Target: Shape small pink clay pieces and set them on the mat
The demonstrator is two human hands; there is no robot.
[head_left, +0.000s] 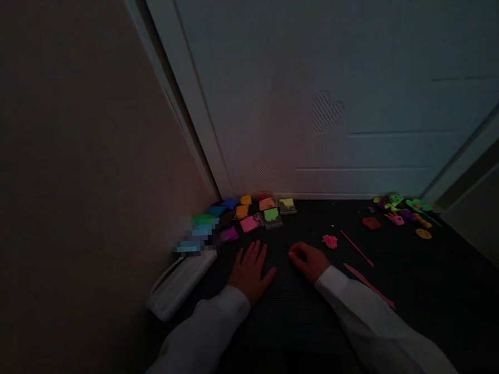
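So, my left hand (pixel 249 273) is flat on the black table (pixel 298 324), fingers spread, holding nothing I can see. My right hand (pixel 311 262) is curled, thumb and fingertips pinched together, but honestly it's too dim to tell if anything's in there. The bumpy pink clump (pixel 330 241) sits just beside it, with the thin pink stick (pixel 357 248) and pink knife-shaped tool (pixel 369 285) lying further right.
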